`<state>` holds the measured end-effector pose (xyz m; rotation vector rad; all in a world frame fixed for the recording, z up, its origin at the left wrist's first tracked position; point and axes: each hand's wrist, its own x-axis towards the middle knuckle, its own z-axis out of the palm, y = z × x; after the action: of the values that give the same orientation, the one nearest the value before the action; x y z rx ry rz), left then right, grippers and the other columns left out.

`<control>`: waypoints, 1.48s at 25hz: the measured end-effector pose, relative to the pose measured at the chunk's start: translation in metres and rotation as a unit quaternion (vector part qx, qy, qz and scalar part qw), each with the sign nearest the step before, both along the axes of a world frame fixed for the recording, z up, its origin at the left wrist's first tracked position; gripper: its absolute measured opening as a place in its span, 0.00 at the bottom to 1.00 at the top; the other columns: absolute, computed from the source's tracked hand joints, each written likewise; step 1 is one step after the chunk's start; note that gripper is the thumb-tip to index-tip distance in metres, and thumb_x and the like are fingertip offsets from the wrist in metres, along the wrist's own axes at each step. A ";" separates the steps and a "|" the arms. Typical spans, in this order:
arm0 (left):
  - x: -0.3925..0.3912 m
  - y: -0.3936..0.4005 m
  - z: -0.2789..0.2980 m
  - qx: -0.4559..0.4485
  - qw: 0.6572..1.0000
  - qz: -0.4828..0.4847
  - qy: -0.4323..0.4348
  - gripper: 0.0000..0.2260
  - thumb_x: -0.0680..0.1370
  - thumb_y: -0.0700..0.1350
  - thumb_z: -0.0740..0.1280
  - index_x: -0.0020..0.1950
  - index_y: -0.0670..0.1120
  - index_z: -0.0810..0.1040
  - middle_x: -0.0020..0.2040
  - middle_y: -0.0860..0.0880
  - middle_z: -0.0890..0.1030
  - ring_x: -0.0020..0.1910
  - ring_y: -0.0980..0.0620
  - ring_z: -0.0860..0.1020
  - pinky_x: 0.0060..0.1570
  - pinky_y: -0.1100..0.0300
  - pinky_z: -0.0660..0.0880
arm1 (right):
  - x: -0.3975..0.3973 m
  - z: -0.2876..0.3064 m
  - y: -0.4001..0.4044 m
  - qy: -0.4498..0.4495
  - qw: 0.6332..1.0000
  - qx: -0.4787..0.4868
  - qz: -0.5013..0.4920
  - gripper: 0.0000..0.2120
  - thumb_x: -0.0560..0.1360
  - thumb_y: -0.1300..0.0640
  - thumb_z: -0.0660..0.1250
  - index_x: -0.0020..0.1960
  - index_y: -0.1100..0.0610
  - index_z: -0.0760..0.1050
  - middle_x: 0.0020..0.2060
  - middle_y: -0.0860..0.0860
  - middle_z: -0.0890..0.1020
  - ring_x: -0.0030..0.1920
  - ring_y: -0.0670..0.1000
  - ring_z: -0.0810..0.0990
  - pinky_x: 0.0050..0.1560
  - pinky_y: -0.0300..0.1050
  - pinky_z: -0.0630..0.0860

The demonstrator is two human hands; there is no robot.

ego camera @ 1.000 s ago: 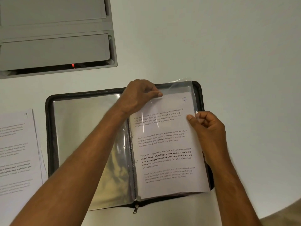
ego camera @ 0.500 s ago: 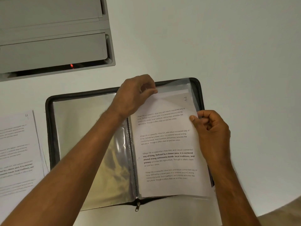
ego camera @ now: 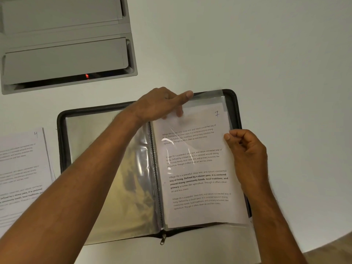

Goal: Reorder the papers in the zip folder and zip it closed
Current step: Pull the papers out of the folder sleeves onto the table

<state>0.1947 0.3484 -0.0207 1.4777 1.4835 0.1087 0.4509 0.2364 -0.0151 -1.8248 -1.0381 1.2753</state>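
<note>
The black zip folder (ego camera: 62, 141) lies open on the white table, its clear sleeves fanned to both sides. A printed sheet marked 7 (ego camera: 198, 180) sits partly inside the top sleeve (ego camera: 207, 98) on the right half. My left hand (ego camera: 162, 105) holds the sleeve's top opening, its index finger stretched along the edge. My right hand (ego camera: 245, 149) pinches the sheet's right edge about a third of the way down. The zipper pull (ego camera: 162, 240) hangs at the folder's near edge.
A loose stack of printed papers (ego camera: 21, 168), the top one marked 4, lies left of the folder. A grey cable box with a red light (ego camera: 66, 44) is set into the table at the back left. The table's edge shows at the bottom right.
The sheet marked 7 has slid a little further down into the sleeve. My left index finger has straightened along the sleeve's top edge. My right hand keeps its pinch.
</note>
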 end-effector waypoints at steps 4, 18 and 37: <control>0.005 -0.001 0.003 -0.035 0.998 -0.016 -0.044 0.31 0.78 0.72 0.55 0.43 0.51 0.89 0.50 0.54 0.86 0.42 0.52 0.79 0.51 0.56 0.74 | 0.000 0.002 0.000 0.016 1.000 0.011 -0.008 0.03 0.81 0.56 0.69 0.51 0.48 0.80 0.44 0.41 0.86 0.44 0.42 0.85 0.40 0.34 0.80; 0.014 -0.001 -0.001 -0.032 0.995 -0.042 -0.090 0.20 0.80 0.65 0.63 0.47 0.53 0.88 0.49 0.58 0.84 0.50 0.59 0.82 0.60 0.54 0.77 | 0.005 -0.002 0.000 0.045 0.999 -0.009 -0.023 0.03 0.81 0.56 0.69 0.51 0.49 0.81 0.46 0.45 0.87 0.45 0.45 0.85 0.41 0.37 0.81; -0.006 0.059 -0.011 0.102 0.995 0.019 -0.014 0.06 0.77 0.47 0.74 0.53 0.51 0.87 0.42 0.62 0.82 0.42 0.65 0.78 0.44 0.75 0.71 | 0.005 -0.017 -0.002 0.010 0.999 -0.021 -0.049 0.05 0.82 0.54 0.68 0.53 0.46 0.83 0.46 0.41 0.87 0.46 0.42 0.85 0.44 0.34 0.81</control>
<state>0.1882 0.4076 -0.0313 1.6035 1.5123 0.3109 0.4562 0.2347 -0.0321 -1.8672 -0.9054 1.2625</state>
